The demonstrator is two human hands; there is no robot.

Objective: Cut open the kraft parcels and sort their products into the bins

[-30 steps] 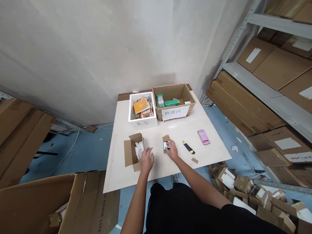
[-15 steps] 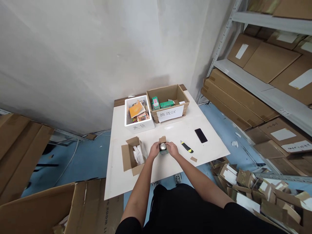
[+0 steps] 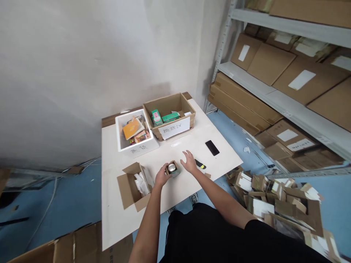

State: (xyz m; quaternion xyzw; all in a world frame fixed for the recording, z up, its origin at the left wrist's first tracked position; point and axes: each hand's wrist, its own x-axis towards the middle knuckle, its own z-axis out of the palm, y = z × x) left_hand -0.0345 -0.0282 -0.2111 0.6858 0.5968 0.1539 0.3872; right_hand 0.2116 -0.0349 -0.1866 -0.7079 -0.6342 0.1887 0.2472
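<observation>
My left hand (image 3: 162, 176) grips the left side of a small green cardboard box (image 3: 174, 172) that stands on the white table. Its top is open, and a silver round lid (image 3: 171, 167) shows inside; the rest of that item is hidden by the box. Off to the right of the box, my right hand (image 3: 188, 162) is held with fingers spread and nothing in them. Just beyond it lies a black and yellow utility knife (image 3: 200, 164), its left end covered by the hand. An open carton (image 3: 126, 190) with white paper inside stands left of my left hand.
Along the table's back stand a white foam box (image 3: 138, 149) of booklets and a labelled carton (image 3: 189, 126) holding green boxes. A black phone (image 3: 212, 147) lies at the right. Shelves (image 3: 246, 82) of cartons rise on the right, above a heap of cardboard boxes (image 3: 263, 208) on the floor.
My right hand has come off the small box and opened to its right. The left hand stays on the box. The camera view has turned right.
</observation>
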